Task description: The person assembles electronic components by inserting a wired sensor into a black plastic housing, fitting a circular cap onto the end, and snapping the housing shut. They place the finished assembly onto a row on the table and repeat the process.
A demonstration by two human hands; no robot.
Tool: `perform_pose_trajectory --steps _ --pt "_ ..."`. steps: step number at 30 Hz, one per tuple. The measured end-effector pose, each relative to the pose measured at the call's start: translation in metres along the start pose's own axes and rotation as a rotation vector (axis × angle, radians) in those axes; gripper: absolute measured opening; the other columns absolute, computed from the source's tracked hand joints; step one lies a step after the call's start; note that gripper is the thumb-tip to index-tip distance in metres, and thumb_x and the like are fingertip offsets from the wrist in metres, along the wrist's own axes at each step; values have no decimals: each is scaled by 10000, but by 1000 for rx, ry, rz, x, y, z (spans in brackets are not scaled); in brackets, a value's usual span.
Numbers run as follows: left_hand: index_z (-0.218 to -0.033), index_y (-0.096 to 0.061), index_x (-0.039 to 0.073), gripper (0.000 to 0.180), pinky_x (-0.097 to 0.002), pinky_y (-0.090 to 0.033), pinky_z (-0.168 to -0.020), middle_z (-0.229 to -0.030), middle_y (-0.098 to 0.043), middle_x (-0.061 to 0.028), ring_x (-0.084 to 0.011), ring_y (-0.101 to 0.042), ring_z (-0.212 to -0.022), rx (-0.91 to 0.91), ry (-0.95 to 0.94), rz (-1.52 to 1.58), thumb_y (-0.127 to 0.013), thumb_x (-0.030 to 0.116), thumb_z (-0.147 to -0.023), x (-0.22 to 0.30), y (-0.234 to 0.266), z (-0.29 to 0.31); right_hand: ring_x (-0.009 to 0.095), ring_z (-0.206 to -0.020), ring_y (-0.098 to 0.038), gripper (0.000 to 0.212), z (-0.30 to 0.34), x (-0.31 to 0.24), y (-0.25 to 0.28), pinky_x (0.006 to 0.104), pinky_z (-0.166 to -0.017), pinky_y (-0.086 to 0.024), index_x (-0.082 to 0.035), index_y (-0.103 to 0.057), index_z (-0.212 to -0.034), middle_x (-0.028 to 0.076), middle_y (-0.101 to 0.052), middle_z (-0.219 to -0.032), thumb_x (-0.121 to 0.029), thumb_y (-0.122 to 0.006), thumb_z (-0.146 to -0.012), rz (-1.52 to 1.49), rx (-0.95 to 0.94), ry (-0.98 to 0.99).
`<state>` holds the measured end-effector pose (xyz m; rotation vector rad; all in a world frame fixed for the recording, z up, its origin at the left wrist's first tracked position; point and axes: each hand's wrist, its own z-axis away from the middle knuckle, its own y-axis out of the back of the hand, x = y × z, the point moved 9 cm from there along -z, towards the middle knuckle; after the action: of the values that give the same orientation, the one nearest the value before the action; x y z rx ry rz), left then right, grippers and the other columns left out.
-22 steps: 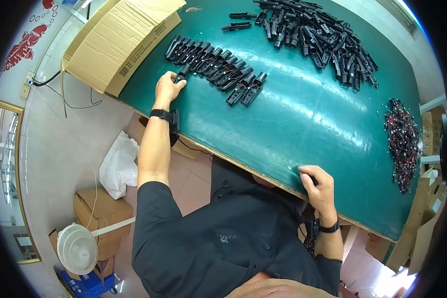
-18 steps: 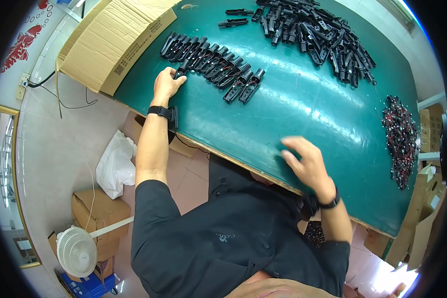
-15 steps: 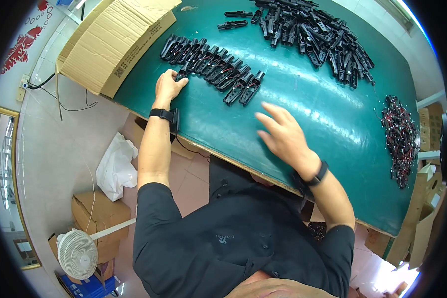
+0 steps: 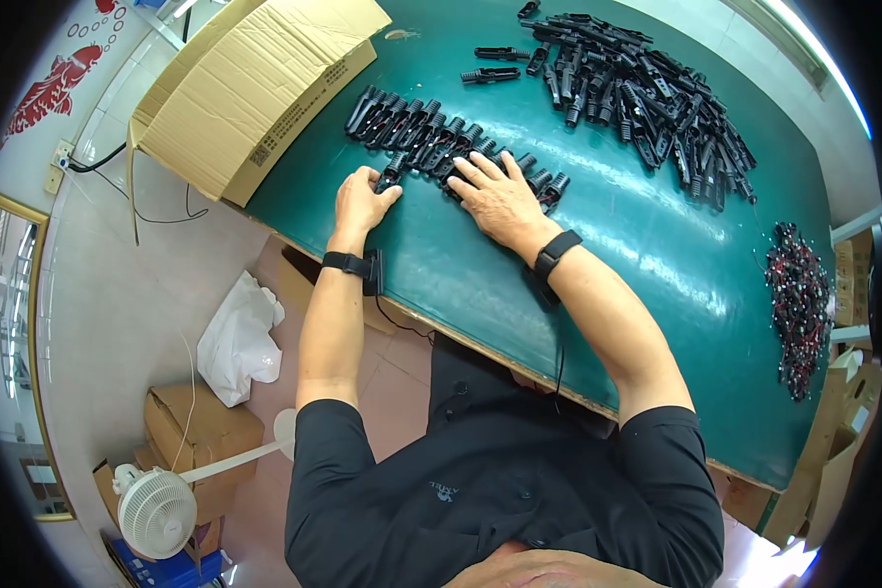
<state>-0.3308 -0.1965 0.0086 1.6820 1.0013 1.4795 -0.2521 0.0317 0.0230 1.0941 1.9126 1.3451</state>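
A slanting row of black plastic housings with ribbed ends lies on the green table, red wires showing inside some of them. My left hand is at the near side of the row, thumb and fingers closed round the lower end of one black plastic housing. Spread fingers of my right hand rest over the right part of the row and partly hide the housings there. Both wrists wear black straps.
A large heap of similar housings lies at the far right, with a few loose ones beside it. Small wired parts are piled at the right edge. An open cardboard box stands at the left; a white fan is below.
My right hand has moved left and forward from over bare table onto the row. My left hand stays at the same housing. The whole view has shifted slightly.
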Motion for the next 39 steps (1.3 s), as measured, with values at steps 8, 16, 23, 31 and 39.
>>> perform_pose_trajectory --steps 8,16,23,31,39 --pt "-1054 -707 -10 535 -430 -569 -822 -1000 -736 -171 -326 -709 -924 63 -65 -49 -910 404 -783 13 -6 -10 263 -1490 -458 451 -10 20 0 529 -1233 -352 -209 -615 -1460 67 -488 -1617 -267 -660 -1015 -19 -55 28" --pt "-1066 -719 -10 533 -431 -573 -819 -1007 -749 -191 -336 -724 -929 48 -113 -44 -900 412 -796 18 -7 -1 276 -1465 -493 480 32 -20 25 507 -1232 -361 -147 -628 -1431 94 -544 -1567 -250 -719 -971 -143 32 176" --pt "-1087 -753 -8 457 -401 -575 -812 -989 -765 -189 -311 -743 -917 -57 -108 -36 -889 320 -800 -2 0 1 308 -1418 -539 454 113 -7 76 518 -1209 -393 -98 -657 -1341 125 -609 -1473 -231 -771 -922 -349 37 83" --pt "-1201 -721 -7 440 -381 -582 -893 -1081 -764 -148 -248 -736 -954 39 -257 298 -871 167 -825 11 -4 23 343 -1323 -610 440 238 44 123 526 -1157 -453 -70 -690 -1279 133 -661 -1388 -142 -819 -864 -343 45 -250" --pt "-1239 -713 -8 424 -351 -569 -924 -1117 -762 -112 -215 -723 -1001 -79 -158 317 -848 134 -862 13 -6 20 358 -1327 -606 433 272 46 124 514 -1162 -452 -55 -692 -1281 137 -661 -1392 -128 -811 -871 -401 -65 -292"
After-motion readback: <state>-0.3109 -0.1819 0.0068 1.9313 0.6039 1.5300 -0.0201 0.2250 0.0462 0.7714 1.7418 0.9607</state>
